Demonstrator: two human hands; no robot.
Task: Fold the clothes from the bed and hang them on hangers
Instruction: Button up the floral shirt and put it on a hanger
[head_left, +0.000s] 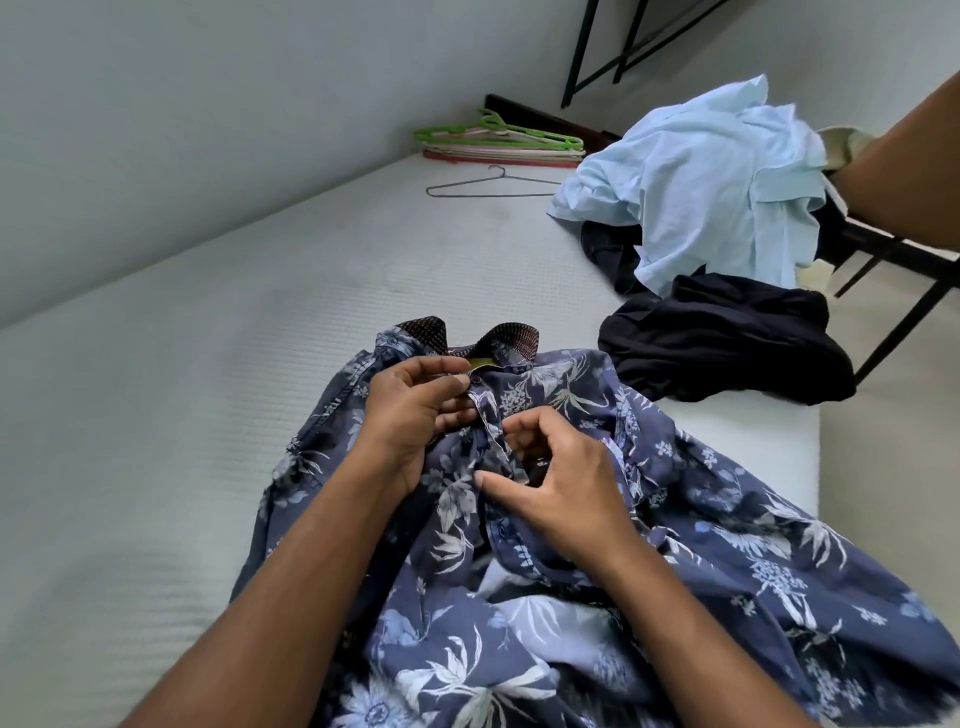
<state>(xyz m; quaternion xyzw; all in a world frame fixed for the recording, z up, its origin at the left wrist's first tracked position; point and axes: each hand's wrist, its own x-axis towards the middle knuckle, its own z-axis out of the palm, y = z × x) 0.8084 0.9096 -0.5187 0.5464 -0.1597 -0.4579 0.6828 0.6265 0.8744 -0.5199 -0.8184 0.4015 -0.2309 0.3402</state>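
Left hand (415, 410) pinches floral shirt (675, 519) placket (491, 431) (just below collar (511, 338)); right hand (550, 483), fingers curled, seemingly grips it lower.

Navy floral shirt (597, 519), pale blue shirt (717, 176), black garment (727, 343), green hangers (498, 136), white mattress (182, 389).

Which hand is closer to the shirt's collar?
Left. The left hand pinches the floral shirt just under its collar; the right hand grips it lower down the front.
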